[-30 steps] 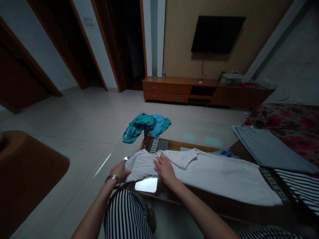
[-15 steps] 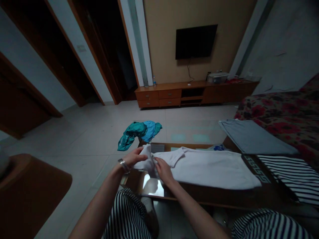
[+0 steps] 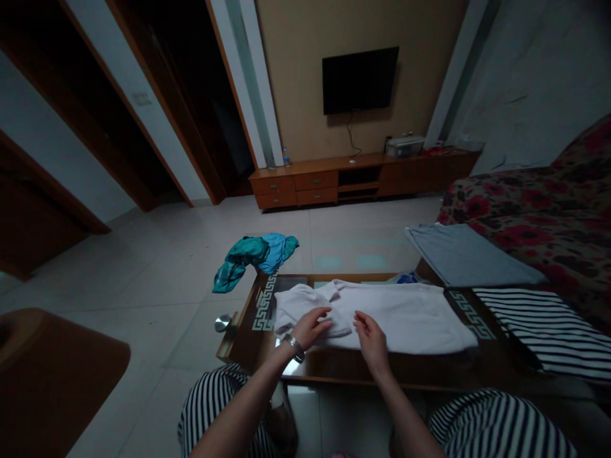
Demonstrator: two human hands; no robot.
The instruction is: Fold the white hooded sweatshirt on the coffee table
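Observation:
A white shirt (image 3: 405, 315) lies folded lengthwise across the glass-topped coffee table (image 3: 344, 372), its left end folded over in a smaller flap. My left hand (image 3: 311, 327), with a silver band on the wrist, is over that flap, fingers stretched and thumb apart. Whether its fingertips touch the cloth I cannot tell. To the right, my right hand (image 3: 371, 340) is above the shirt's near half with loosely bent fingers, nothing in it. Both hands are open and a short distance apart.
Teal and blue clothes (image 3: 255, 254) hang over the table's far left corner. At the right lie a grey folded garment (image 3: 472, 257) and a striped black-and-white garment (image 3: 544, 324). A flowered sofa (image 3: 515, 210) stands beyond them. A brown rounded seat or stand (image 3: 62, 381) is at left.
Both hands have let go of the shirt's left end and moved right. That end now lies flat on the table. The view has shifted slightly.

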